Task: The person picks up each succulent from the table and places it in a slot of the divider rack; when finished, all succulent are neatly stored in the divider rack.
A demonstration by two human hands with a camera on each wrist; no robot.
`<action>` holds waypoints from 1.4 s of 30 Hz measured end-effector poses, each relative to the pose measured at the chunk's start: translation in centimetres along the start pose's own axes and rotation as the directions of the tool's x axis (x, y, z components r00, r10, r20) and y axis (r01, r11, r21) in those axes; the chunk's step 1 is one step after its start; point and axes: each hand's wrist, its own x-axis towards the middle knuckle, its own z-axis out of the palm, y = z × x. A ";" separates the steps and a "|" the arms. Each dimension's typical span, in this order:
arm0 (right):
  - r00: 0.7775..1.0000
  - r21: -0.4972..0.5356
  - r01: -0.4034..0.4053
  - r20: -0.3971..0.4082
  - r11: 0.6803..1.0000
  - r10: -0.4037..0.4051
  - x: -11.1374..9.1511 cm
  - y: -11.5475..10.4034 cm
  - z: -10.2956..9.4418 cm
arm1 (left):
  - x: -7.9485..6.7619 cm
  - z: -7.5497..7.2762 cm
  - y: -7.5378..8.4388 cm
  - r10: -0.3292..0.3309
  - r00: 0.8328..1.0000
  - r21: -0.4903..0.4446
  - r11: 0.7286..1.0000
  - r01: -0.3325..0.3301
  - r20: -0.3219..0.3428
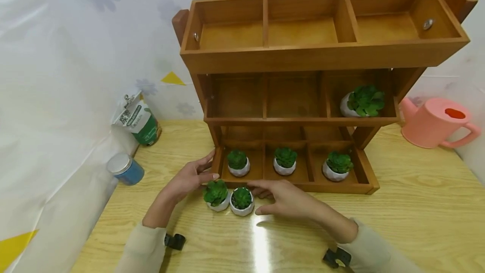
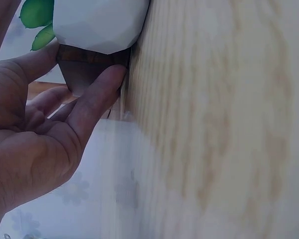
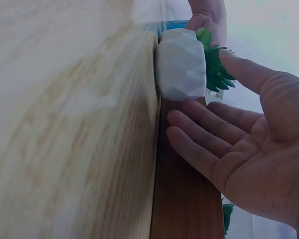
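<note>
My left hand [image 1: 188, 180] holds the front left corner of the wooden shelf [image 1: 333, 186], thumb and fingers around its end [image 2: 84, 69]. Right by its thumb stands a succulent in a white faceted pot [image 1: 217, 203]. A second potted succulent [image 1: 242, 207] stands beside that one on the table, in front of the bottom tier. To its right is my right hand [image 1: 286, 199], fingers loosely extended along the shelf's front board. In the right wrist view its thumb overlaps the green leaves [image 3: 217, 69] and the fingertips are close to the white pot [image 3: 182, 67].
The bottom tier bears three potted succulents, one per compartment, such as the middle one [image 1: 285, 161]. Another succulent [image 1: 364, 102] sits in the middle tier's right compartment. A pink watering can [image 1: 432, 123] stands right; a blue jar [image 1: 126, 169] and a green-white bag [image 1: 140, 121] stand left.
</note>
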 end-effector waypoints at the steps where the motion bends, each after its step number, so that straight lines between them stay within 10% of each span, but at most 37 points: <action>1: 1.000 0.000 0.002 0.004 1.000 -0.002 0.1 0.0 0.0 | 0.0 0.0 0.0 0.002 1.000 0.004 1.000 -0.002 0.000; 23: 0.999 -0.204 0.042 -0.009 0.978 -0.045 2.3 -1.2 1.6 | -0.2 -0.1 0.1 0.010 1.000 0.000 1.000 -0.010 0.014; 42: 0.993 -0.175 0.048 -0.096 0.983 -0.066 0.7 -0.8 0.9 | -0.2 -0.2 -0.1 0.018 1.000 0.007 1.000 -0.019 0.024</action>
